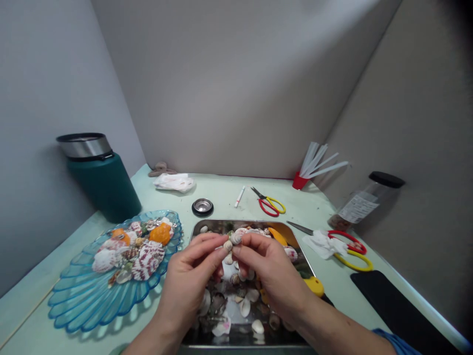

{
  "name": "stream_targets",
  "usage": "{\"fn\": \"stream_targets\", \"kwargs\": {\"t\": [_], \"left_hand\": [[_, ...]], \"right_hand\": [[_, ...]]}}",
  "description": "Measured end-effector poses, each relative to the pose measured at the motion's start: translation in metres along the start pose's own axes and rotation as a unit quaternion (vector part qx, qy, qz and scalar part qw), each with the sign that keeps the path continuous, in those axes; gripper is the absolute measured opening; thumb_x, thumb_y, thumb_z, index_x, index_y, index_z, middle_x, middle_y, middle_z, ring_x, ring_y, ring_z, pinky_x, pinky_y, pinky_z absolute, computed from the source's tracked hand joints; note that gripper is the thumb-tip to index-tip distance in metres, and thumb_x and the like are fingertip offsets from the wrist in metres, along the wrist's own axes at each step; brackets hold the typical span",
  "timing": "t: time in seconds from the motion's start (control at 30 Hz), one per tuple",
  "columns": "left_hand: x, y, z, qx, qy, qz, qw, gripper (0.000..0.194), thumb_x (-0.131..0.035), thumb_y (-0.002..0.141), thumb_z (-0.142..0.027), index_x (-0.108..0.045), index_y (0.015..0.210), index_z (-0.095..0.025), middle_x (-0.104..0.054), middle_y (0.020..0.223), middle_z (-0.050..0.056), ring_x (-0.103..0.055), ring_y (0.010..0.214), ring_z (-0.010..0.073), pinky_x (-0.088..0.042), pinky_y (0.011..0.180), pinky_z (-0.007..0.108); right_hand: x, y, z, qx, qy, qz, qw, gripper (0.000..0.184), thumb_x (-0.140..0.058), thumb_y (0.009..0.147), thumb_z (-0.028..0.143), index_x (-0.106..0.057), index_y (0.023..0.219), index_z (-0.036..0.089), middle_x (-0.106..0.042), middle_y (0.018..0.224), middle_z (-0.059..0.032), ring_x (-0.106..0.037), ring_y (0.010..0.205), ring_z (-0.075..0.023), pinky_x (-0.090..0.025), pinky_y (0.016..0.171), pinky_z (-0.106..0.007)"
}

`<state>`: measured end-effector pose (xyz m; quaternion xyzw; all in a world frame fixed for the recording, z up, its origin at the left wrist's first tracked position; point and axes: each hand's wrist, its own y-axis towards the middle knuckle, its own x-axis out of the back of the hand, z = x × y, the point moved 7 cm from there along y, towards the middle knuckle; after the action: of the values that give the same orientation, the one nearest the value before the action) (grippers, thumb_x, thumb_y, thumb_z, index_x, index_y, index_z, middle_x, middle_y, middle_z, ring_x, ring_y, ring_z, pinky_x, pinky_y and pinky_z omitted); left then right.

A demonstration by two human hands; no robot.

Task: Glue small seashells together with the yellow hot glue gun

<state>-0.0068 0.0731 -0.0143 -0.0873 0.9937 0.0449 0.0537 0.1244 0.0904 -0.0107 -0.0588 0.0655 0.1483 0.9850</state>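
Note:
My left hand (195, 264) and my right hand (268, 264) meet above a metal tray (192, 340) of loose seashells. Between my left thumb and forefinger is a small pale snail shell (227, 245). The fingers of my right hand pinch another small whitish snail shell (235, 238), right beside the first. Whether the two shells are joined cannot be seen. Below the hands lie more shells, among them a white shell (257, 326) near the tray's front. To the left, a blue scalloped glass dish (92, 305) bears striped and orange shells.
A green bottle (105, 185) stands at the back left. Behind the tray are a round lid (202, 207) and small scissors (269, 203). Larger scissors (354, 241), crumpled tissue (325, 244), a black phone-like slab (399, 305), a clear jar (364, 202) and a red cup of white sticks (300, 181) are at right.

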Motion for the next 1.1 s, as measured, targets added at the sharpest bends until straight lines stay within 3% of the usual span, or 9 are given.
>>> {"fn": "stream_targets", "kwargs": {"t": [0.23, 0.43, 0.87, 1.1], "left_hand": [[0.002, -0.002, 0.009, 0.03, -0.008, 0.0, 1.0, 0.036, -0.073, 0.071, -0.027, -0.07, 0.107, -0.025, -0.06, 0.056, -0.004, -0.051, 0.05, 0.0081, -0.044, 0.051, 0.017], [0.0, -0.001, 0.011, 0.039, -0.018, 0.011, 0.999, 0.031, -0.073, 0.071, -0.028, -0.072, 0.101, -0.023, -0.065, 0.068, -0.001, -0.054, 0.051, 0.0084, -0.045, 0.051, 0.018], [-0.007, -0.005, 0.005, 0.018, 0.006, 0.046, 0.999, 0.033, -0.061, 0.083, -0.031, -0.064, 0.113, -0.02, -0.061, 0.054, -0.003, -0.056, 0.053, 0.0116, -0.047, 0.059, 0.022], [-0.005, -0.005, -0.001, 0.005, -0.006, 0.0, 1.0, 0.015, -0.068, 0.076, -0.028, -0.061, 0.085, -0.019, -0.059, 0.059, -0.005, -0.054, 0.049, 0.009, -0.044, 0.047, 0.018]], "right_hand": [[0.002, 0.001, 0.0, 0.012, 0.03, -0.001, 0.999, 0.014, -0.063, 0.078, 0.027, -0.06, 0.071, 0.015, -0.049, 0.054, 0.0057, -0.04, 0.051, -0.0079, -0.031, 0.052, -0.022], [0.003, 0.001, -0.001, 0.01, 0.035, -0.001, 0.999, 0.015, -0.063, 0.078, 0.028, -0.061, 0.072, 0.016, -0.05, 0.055, 0.0054, -0.042, 0.052, -0.0083, -0.031, 0.052, -0.022], [0.006, 0.001, 0.003, 0.027, -0.005, -0.03, 0.999, 0.017, -0.066, 0.076, 0.031, -0.06, 0.071, 0.016, -0.05, 0.054, 0.0066, -0.041, 0.051, -0.008, -0.032, 0.05, -0.021], [0.005, 0.0, 0.002, 0.03, -0.017, -0.03, 0.999, 0.015, -0.066, 0.076, 0.029, -0.06, 0.072, 0.015, -0.051, 0.056, 0.0062, -0.042, 0.051, -0.0073, -0.034, 0.049, -0.02]]}}
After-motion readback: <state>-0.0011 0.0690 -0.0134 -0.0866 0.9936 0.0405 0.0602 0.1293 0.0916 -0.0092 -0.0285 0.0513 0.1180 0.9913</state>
